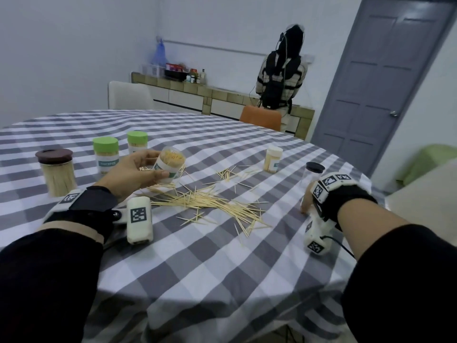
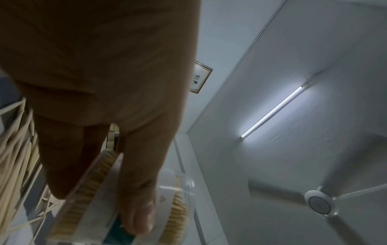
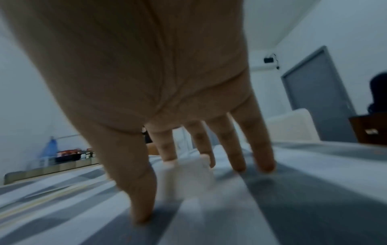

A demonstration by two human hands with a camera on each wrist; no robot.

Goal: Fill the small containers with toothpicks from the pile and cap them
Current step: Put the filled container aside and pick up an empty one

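Note:
My left hand (image 1: 158, 164) grips an uncapped clear container (image 1: 170, 162) packed with toothpicks, tilted above the loose toothpick pile (image 1: 205, 201) on the checked tablecloth (image 1: 222, 256). In the left wrist view the thumb (image 2: 138, 207) lies across that container (image 2: 98, 187). My right hand (image 1: 308, 201) points its straight fingers down at the cloth on the right. In the blurred right wrist view a small white cap (image 3: 186, 179) lies on the cloth between the thumb (image 3: 140, 199) and the other fingers; the thumb stands apart from it.
Two green-capped containers (image 1: 106, 154) (image 1: 137, 142) and a brown-lidded jar (image 1: 57, 172) stand at the left. A white-capped container (image 1: 273, 159) and a clear black-lidded one (image 1: 312, 174) stand at the right. A person (image 1: 282, 78) stands at the back counter; an orange chair (image 1: 261, 118) is at the table.

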